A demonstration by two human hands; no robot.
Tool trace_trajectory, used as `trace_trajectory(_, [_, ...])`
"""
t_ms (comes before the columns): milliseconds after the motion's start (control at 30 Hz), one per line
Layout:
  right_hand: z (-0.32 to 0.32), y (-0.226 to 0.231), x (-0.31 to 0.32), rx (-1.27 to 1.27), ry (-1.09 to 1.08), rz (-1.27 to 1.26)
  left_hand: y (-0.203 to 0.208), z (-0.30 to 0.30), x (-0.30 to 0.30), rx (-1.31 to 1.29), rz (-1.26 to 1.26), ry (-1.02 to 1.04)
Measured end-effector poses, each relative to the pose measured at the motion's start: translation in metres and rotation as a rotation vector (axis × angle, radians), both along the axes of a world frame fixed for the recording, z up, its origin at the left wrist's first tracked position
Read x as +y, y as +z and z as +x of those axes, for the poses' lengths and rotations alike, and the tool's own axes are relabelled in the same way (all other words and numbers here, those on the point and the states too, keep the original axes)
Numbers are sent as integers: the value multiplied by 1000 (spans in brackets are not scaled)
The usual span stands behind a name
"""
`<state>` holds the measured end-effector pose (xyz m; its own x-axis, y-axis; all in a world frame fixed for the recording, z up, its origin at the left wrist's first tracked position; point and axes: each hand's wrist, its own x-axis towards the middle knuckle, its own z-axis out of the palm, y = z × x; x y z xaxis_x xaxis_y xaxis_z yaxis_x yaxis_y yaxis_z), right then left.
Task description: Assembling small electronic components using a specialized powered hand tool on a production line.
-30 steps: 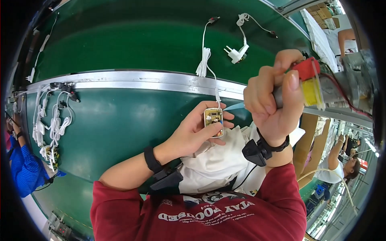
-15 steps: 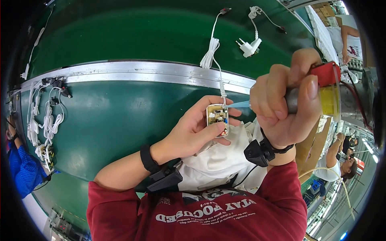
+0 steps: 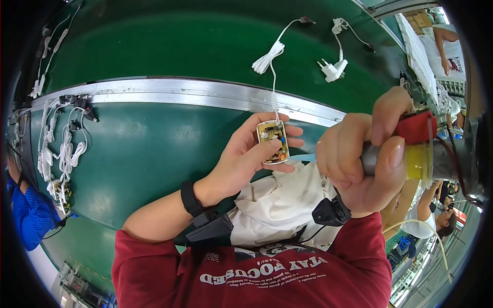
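My left hand (image 3: pixel 245 160) holds an opened white power adapter (image 3: pixel 273 138) with its circuit board facing up, the thumb pressed on the components. From its far end a white cord (image 3: pixel 274 84) runs over the metal rail to a coiled bundle. My right hand (image 3: pixel 354 149) is wrapped round a grey cylindrical tool (image 3: pixel 372 160) with a yellow band (image 3: pixel 418 163) and a red switch block (image 3: pixel 417 127), the thumb and index finger near the block. A thin light-blue tip (image 3: pixel 304 157) points from the tool to the adapter's lower right edge; whether it touches, I cannot tell.
Beyond the metal rail (image 3: pixel 169 92), a white plug with cord (image 3: pixel 333 70) lies on the green belt (image 3: pixel 169 46). Several bundled white cords (image 3: pixel 67 149) lie on the left of the green table (image 3: pixel 138 154). A person in blue (image 3: pixel 31 210) is at far left; others are at right.
The light-blue tip has gone from the adapter's cord end to its lower right edge. The adapter has shifted slightly away and left. Cords and the plug on the belt have moved right.
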<state>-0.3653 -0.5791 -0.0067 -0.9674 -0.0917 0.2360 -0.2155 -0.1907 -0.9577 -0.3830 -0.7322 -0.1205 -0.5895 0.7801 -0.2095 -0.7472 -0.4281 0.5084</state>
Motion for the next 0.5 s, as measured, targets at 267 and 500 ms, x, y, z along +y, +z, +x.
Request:
trace_trajectory(267, [-2,-3,5,-3,16,-29,0,-2,1,-3,16,2])
trace_trajectory(500, [-3,2,2,-18,27,5,1,-4,1,-137,165,-38])
